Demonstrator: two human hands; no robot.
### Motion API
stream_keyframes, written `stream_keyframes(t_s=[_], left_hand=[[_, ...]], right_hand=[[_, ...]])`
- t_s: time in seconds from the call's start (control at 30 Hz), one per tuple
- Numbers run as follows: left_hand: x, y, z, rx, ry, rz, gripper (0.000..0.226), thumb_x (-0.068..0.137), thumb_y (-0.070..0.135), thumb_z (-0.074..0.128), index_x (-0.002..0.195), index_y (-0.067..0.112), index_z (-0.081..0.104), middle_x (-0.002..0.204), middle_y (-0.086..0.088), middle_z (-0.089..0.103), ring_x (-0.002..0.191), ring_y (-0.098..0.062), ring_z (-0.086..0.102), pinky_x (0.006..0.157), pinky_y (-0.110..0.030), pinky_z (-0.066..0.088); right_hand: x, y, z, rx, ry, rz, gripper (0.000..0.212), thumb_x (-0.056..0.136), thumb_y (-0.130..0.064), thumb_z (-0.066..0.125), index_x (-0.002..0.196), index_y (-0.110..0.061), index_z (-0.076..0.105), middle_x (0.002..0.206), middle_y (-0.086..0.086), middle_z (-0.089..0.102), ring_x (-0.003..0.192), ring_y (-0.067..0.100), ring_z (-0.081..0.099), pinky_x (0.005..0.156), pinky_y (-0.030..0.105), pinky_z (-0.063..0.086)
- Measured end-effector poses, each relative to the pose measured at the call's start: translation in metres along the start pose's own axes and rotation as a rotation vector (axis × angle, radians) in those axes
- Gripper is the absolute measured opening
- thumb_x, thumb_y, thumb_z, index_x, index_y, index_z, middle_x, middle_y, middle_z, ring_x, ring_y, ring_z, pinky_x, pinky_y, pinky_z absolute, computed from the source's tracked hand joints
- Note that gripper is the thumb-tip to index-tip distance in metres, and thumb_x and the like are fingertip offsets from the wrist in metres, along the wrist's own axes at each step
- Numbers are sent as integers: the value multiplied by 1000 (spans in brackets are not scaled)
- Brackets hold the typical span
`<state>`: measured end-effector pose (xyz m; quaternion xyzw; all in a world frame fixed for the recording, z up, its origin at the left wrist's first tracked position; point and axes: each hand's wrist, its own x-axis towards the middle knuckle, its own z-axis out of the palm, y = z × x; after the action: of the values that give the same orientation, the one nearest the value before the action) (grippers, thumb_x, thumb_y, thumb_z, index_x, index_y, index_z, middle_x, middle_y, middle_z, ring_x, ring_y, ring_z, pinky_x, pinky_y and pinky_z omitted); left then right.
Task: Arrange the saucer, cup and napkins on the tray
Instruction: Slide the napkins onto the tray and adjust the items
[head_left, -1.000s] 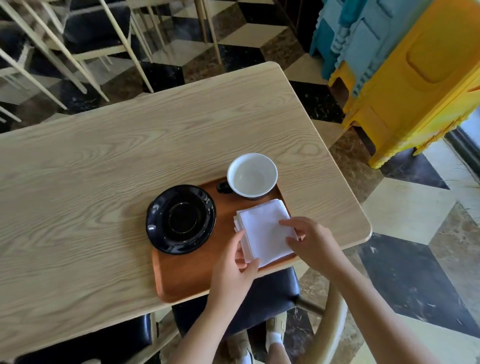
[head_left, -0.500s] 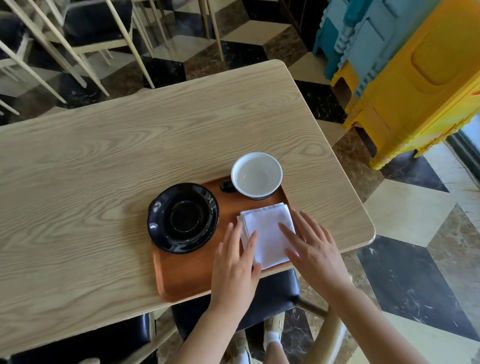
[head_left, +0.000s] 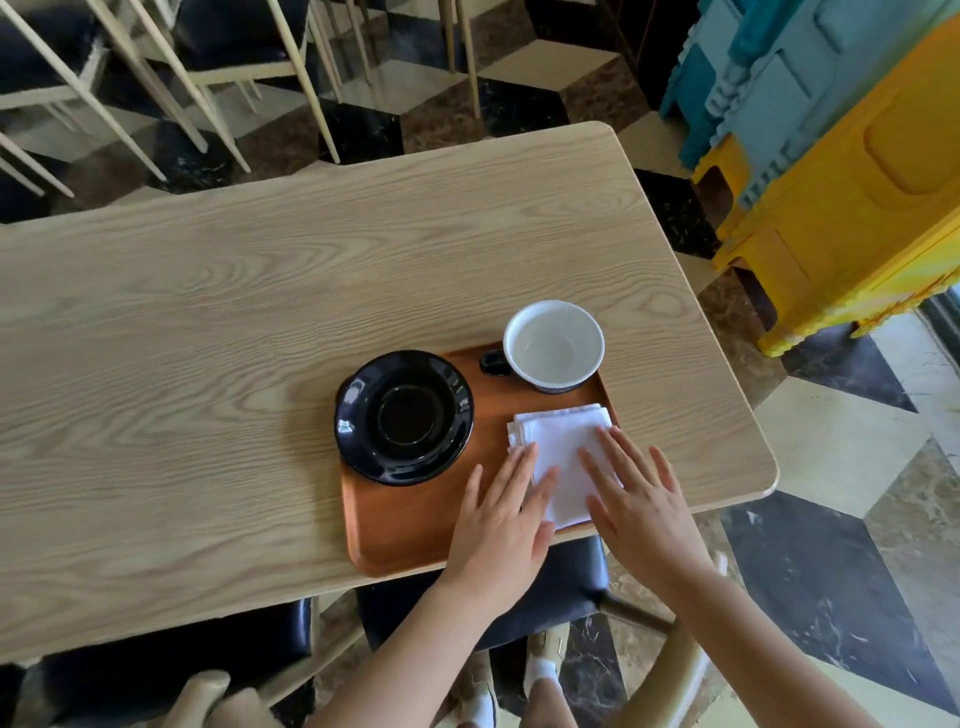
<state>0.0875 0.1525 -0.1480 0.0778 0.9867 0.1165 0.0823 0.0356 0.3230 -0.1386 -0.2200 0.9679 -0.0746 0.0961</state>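
Note:
A brown wooden tray (head_left: 400, 530) lies at the near edge of the table. On its left sits a black saucer (head_left: 404, 417). At its far right corner stands a cup (head_left: 554, 345), white inside, with a dark handle pointing left. A stack of white folded napkins (head_left: 558, 444) lies on the tray's right side. My left hand (head_left: 501, 525) rests flat with spread fingers on the napkins' near left edge. My right hand (head_left: 636, 501) lies flat on their right part. Neither hand grips anything.
The light wood table (head_left: 260, 312) ends just right of the tray. Dark-seated chairs (head_left: 545, 587) stand below the near edge, more chairs (head_left: 208, 62) beyond the far side. Yellow and blue plastic stools (head_left: 841, 156) are stacked at the right.
Both hands have let go of the napkins' edges and flattened, fingers spread, on top of the stack. The napkins sit a little squarer on the tray.

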Motion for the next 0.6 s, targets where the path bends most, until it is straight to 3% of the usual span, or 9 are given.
stream_keyframes(t_s=[0.1,0.17,0.27,0.43,0.6], left_hand=[[-7,-6,-13,-3,40,-25,55,89,39,29,142,22,30,150,-12,31,139,-23,26,107,-51,32],[-17,-16,-22,-14,82,-51,55,90,37,33,142,22,29,151,-11,29,140,-23,24,108,-50,28],[-39,-41,-31,-11,115,-120,53,91,38,35,141,20,33,150,-11,31,138,-22,28,109,-50,29],[-67,-85,-32,51,55,-265,53,90,41,32,136,17,41,141,-15,44,131,-28,41,104,-54,34],[-74,-98,-28,27,35,-281,53,91,42,27,137,19,40,144,-14,42,135,-29,35,101,-49,40]], right_hand=[[8,-22,-4,26,59,-40,61,96,-40,6,124,-14,53,135,15,51,127,29,45,99,52,39],[16,-39,-3,34,105,-107,42,94,-34,31,126,-15,50,136,14,51,127,29,45,98,54,40],[25,-64,1,50,130,-217,52,78,-21,66,127,-15,50,139,13,48,127,29,45,96,54,40],[38,-92,4,16,116,-330,55,75,-20,68,126,-17,50,138,12,49,128,29,44,98,54,41],[43,-99,9,-16,85,-350,48,73,-19,72,119,-14,58,129,14,58,123,29,50,96,55,43]])
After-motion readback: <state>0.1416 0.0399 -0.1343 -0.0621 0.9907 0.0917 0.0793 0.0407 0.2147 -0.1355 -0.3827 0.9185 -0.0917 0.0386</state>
